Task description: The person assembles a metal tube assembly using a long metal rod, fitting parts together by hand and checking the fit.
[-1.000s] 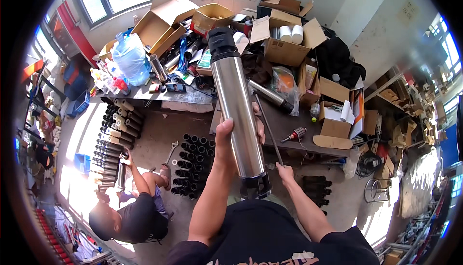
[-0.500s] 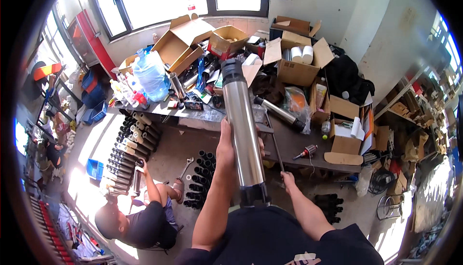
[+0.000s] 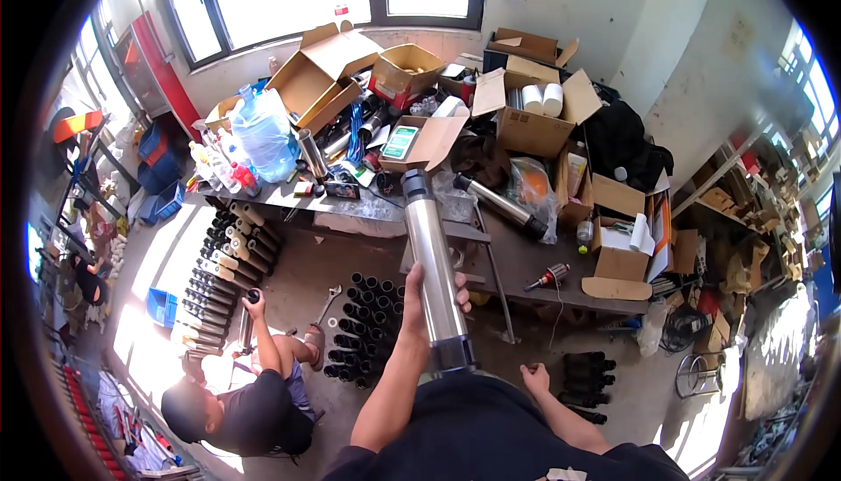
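Observation:
A long steel cylinder [image 3: 435, 284] with black ends stands tilted in front of my chest, its far end toward the workbench. My left hand [image 3: 415, 313] is wrapped round its middle, with fingertips showing on the right side. My right hand [image 3: 535, 379] is low to the right, with nothing visible in it and its fingers loosely bent and apart. A metal bar [image 3: 498, 284] slants down from the bench edge, ahead of that hand and apart from it. Another steel cylinder with black ends [image 3: 499, 204] lies on the bench.
The cluttered workbench [image 3: 561, 293] holds open cardboard boxes [image 3: 534, 135], a blue water jug [image 3: 263, 135] and a red-and-silver motor part [image 3: 549, 277]. Black tubes [image 3: 363, 328] stand on the floor. At left, a seated person [image 3: 254, 402] handles a tube beside rows of cylinders [image 3: 229, 275].
My right hand has let go of the metal bar and drawn back toward me. The cylinder in my left hand has sunk lower, its far end away from my head.

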Demonstrator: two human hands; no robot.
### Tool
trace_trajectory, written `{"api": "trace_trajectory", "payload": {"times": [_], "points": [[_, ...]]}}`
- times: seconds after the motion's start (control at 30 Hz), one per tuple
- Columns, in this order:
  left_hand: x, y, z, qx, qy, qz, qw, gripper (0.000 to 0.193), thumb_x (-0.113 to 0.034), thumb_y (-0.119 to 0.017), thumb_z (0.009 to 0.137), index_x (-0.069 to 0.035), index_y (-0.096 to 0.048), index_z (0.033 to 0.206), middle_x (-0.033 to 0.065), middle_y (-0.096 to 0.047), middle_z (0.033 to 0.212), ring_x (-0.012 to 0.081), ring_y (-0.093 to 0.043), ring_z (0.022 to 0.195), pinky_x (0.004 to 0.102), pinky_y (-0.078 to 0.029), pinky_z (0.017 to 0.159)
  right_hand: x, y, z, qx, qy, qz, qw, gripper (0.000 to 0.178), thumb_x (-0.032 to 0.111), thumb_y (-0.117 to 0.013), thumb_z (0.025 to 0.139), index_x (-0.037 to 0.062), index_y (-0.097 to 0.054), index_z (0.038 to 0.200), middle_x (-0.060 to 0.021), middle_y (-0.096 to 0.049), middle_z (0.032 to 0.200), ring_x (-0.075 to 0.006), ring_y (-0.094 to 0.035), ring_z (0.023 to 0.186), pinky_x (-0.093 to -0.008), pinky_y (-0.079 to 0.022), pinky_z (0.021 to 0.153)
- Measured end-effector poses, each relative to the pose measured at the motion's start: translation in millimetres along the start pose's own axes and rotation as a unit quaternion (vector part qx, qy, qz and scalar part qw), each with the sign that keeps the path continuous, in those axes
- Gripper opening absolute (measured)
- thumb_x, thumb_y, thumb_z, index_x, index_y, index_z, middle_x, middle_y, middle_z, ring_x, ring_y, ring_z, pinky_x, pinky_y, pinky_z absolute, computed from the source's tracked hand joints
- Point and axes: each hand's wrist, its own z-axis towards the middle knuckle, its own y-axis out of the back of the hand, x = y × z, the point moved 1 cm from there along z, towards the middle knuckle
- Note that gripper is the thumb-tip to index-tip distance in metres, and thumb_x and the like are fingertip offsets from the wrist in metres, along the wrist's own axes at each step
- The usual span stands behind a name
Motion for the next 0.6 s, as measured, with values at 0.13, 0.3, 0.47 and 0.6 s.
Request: {"api": "trace_trajectory", "payload": {"times": [0.13,0.3,0.47,0.6], "points": [[-12.2,-11.3,3.0,-0.036,0.009,0.023,0.999,0.072,-0.068,-0.043,0.099,-0.008,-0.047,0.139,0.0147,-0.060,0.099,0.0272,-0.062,0.077,0.0437,-0.057,0.069,-26.1,11.6,-13.0,0.027,-0.050,-0.074,0.996,0.058,0.049,-0.074,0.082,0.0010,-0.065,0.113,-0.0188,-0.073,0.110,-0.0337,-0.069,0.107,-0.0413,-0.053,0.093],[-39.0,-44.1,2.0,-0.203,-0.023,0.278,0.938,0.067,-0.064,-0.039,0.102,0.001,-0.054,0.114,0.0156,-0.066,0.082,0.0284,-0.069,0.064,0.0415,-0.061,0.057,-27.3,8.0,-9.2,0.040,-0.026,-0.117,0.992,0.059,0.050,-0.073,0.082,0.0004,-0.066,0.113,-0.0203,-0.072,0.110,-0.0361,-0.068,0.108,-0.0420,-0.053,0.093],[-56.2,-50.4,2.6,-0.205,-0.041,0.354,0.911,0.058,-0.057,-0.040,0.105,-0.001,-0.052,0.113,0.0155,-0.065,0.082,0.0277,-0.068,0.060,0.0404,-0.059,0.054,5.9,-11.1,-12.6,0.029,0.010,-0.069,0.997,0.058,0.049,-0.073,0.082,0.0005,-0.066,0.113,-0.0193,-0.073,0.106,-0.0353,-0.069,0.105,-0.0423,-0.054,0.091],[-66.9,-56.8,-6.9,-0.134,-0.086,0.341,0.927,0.040,-0.031,-0.059,0.101,-0.005,-0.043,0.127,0.0156,-0.065,0.086,0.0285,-0.069,0.062,0.0402,-0.060,0.054,40.5,-27.6,-15.1,0.008,0.037,-0.046,0.998,0.052,0.045,-0.074,0.083,0.0021,-0.066,0.110,-0.0159,-0.075,0.100,-0.0321,-0.072,0.099,-0.0405,-0.055,0.088]]}}
